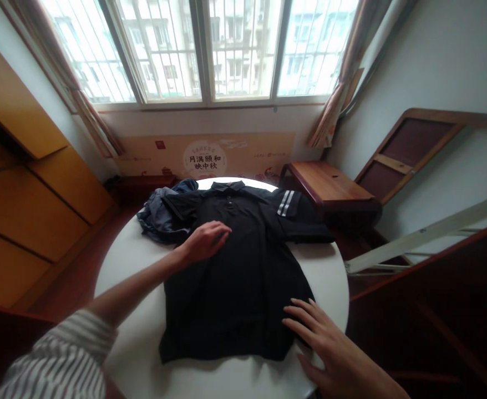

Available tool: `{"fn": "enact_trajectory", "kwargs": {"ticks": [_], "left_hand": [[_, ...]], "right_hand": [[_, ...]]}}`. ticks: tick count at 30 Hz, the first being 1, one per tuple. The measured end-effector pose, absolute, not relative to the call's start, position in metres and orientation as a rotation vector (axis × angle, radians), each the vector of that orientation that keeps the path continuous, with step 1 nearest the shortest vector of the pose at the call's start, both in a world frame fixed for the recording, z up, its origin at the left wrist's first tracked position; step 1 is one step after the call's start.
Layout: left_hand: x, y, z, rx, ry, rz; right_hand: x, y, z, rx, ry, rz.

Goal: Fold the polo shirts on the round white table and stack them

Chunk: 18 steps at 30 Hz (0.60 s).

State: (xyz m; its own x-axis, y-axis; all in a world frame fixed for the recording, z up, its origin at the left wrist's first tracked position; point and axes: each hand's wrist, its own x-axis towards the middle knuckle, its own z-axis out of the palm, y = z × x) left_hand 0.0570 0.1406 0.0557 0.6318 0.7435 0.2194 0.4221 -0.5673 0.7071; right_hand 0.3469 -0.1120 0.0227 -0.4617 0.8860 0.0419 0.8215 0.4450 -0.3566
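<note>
Black collared fabric shirt (235, 277): I'd judge smoothing; left grip (206, 241) at ten o'clock curled, hold unclear; right grip (320, 333) at four, splayed; next calls for light pressing.

A black polo shirt (239, 277) lies spread out, buttoned front up, on the round white desk (326, 271), collar (229, 187) toward the desk's far edge, wavy hem (222, 356) toward its near edge, light creases down the body.

Matt cloth shirt (235, 277), smooth table (131, 266)
</note>
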Motion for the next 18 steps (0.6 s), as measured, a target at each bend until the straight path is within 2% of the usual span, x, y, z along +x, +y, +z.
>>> {"fn": "enact_trajectory", "kwargs": {"ticks": [6,12,18], "left_hand": [[-0.034,-0.002,0.047,2.559,0.7,0.304],[-0.07,-0.042,0.0,2.833,0.835,0.639],[-0.089,-0.039,0.024,2.663,1.014,0.921]], "right_hand": [[0.357,-0.117,-0.021,-1.458,-2.43,0.224],[0.36,-0.097,-0.021,-1.362,-2.187,-0.168],[0.375,-0.096,0.013,-1.334,-1.992,-0.167]]}}
